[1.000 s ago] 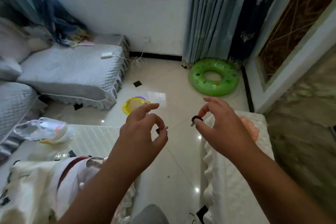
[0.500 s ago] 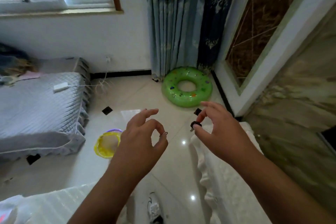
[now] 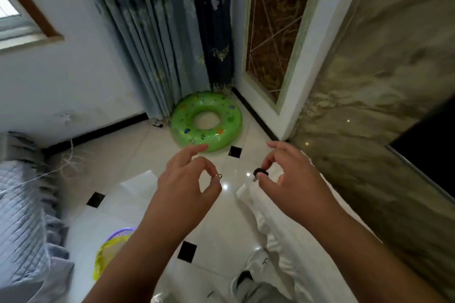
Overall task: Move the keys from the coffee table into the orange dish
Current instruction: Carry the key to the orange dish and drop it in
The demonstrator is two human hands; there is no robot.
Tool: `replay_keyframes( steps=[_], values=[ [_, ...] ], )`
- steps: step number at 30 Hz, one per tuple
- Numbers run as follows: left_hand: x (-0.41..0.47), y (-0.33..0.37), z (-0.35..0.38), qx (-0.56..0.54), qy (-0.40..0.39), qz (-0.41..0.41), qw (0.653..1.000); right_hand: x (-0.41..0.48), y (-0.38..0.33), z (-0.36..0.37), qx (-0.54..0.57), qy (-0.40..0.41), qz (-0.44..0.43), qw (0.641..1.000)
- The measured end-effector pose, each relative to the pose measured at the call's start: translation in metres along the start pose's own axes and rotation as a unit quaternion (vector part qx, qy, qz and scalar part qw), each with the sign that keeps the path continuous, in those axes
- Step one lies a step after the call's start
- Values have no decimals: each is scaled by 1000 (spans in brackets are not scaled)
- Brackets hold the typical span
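Your left hand pinches a small metal ring between thumb and forefinger, other fingers fanned out. Your right hand pinches a dark key head the same way, thumb and forefinger narrow on it, the rest loose. Both hands are raised over the floor, apart from each other, nothing between them that you can see joining the two pieces. My guess: you carry the keys split, one piece per hand, in fingertip grips so they hang free and drop cleanly.

No orange dish in view, no coffee table either. The white frilled cloth under your right hand covers some low furniture; what it is, can't tell. The key blade is hidden behind your fingers, and whether more keys hang on the ring is too small to make out. A yellow-purple thing low left is half covered by your left forearm. A green swim ring lies in the corner by the curtain. A grey sofa cover is cut off at the left edge.
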State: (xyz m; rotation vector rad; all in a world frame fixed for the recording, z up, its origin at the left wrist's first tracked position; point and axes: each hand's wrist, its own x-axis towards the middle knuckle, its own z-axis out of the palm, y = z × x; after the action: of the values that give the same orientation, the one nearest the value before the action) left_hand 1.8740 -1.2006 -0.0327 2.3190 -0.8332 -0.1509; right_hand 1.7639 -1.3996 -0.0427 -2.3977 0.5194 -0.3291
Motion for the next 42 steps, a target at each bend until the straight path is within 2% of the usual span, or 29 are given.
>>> replay_keyframes(
  steps=[7, 14, 19, 24, 29, 35, 42],
  values=[
    [73, 20, 35, 24, -58, 50, 997, 51, 47, -9, 31, 40, 55, 997],
    [139, 38, 75, 38, -80, 102, 991, 97, 98, -12, -5, 43, 93, 995],
    [179, 44, 112, 19, -132, 134, 982, 97, 132, -23, -18, 69, 159, 985],
    [223, 49, 161, -5, -208, 186, 960, 93, 174, -27, -5, 98, 271, 958],
    [266, 49, 216, -12, -296, 237, 925, 85, 212, -4, 1, 142, 376, 915],
    [294, 49, 282, -23, -332, 313, 889, 74, 259, 43, 23, 148, 466, 872],
    [301, 33, 366, -5, -378, 295, 878, 77, 314, 94, 53, 143, 530, 834]
  ],
)
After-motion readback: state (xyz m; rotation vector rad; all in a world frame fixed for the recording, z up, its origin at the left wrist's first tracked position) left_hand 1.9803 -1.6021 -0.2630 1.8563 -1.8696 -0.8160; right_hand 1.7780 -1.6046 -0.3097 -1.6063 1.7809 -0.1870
